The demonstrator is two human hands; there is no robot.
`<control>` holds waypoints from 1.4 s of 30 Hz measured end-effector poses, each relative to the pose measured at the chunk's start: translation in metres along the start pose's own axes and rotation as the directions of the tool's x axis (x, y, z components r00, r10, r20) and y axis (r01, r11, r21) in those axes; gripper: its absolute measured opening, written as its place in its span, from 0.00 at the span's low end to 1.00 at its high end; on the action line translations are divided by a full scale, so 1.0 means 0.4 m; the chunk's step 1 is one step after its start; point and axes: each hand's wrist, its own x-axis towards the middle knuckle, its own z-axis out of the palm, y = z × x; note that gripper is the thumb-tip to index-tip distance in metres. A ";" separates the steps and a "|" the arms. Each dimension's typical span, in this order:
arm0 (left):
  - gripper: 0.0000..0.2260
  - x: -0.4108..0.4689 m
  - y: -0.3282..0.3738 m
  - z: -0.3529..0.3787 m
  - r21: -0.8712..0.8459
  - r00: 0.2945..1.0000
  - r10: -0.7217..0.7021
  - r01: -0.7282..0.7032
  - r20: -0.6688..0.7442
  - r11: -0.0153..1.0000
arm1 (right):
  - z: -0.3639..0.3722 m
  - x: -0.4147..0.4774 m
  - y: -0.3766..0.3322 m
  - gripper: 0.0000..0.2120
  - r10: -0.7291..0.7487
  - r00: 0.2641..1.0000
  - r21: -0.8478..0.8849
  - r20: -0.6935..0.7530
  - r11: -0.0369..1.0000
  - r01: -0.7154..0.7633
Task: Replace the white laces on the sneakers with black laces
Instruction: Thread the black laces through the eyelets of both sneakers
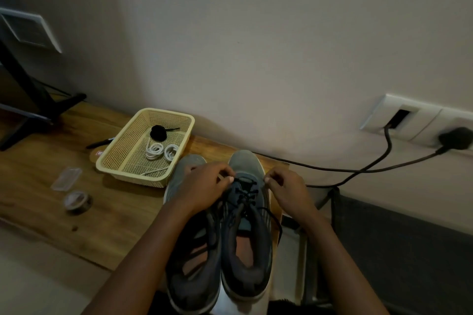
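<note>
Two grey-blue sneakers stand side by side on the wooden table, toes toward the wall. The right sneaker (247, 233) carries a black lace (243, 190) through its lower eyelets, with a loose end trailing down its right side. My left hand (204, 186) pinches the lace at the left of the eyelets. My right hand (284, 186) pinches it at the right. The left sneaker (192, 258) lies partly under my left forearm. A cream basket (122, 146) holds two coiled white laces (161, 152) and a rolled black lace (158, 132).
A tape roll (76, 201) and a clear plastic packet (66, 178) lie on the wooden table (51, 161) at the left. A black stand (33, 100) rises at the far left. Black cables (358, 169) run from wall sockets (419, 120) at the right.
</note>
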 end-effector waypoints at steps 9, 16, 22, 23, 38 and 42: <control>0.11 0.016 0.027 0.035 0.137 0.999 0.049 -0.050 0.011 0.989 | 0.046 0.015 -0.038 0.09 -0.113 0.993 -0.223 0.029 0.968 0.117; 0.10 0.017 0.040 0.038 0.190 0.999 -0.036 0.037 -0.008 0.981 | 0.052 0.018 -0.032 0.04 -0.084 0.996 -0.228 0.015 0.970 0.086; 0.28 -0.064 0.096 -0.019 0.104 0.973 -0.097 0.076 0.209 0.992 | -0.027 -0.024 -0.072 0.10 -0.009 0.999 0.066 -0.031 0.998 0.011; 0.31 -0.091 0.105 -0.015 0.175 0.950 -0.103 0.052 0.294 0.983 | -0.041 -0.048 -0.078 0.13 0.006 0.998 0.109 0.060 0.994 -0.013; 0.13 -0.114 0.148 0.115 0.561 0.978 -0.119 0.195 -0.169 0.805 | 0.079 -0.150 -0.121 0.14 -0.012 0.972 -0.529 -0.235 0.840 -0.118; 0.16 -0.115 0.128 0.114 0.554 0.977 -0.123 0.200 -0.174 0.808 | 0.060 -0.174 -0.111 0.17 -0.094 0.965 -0.566 -0.247 0.822 -0.064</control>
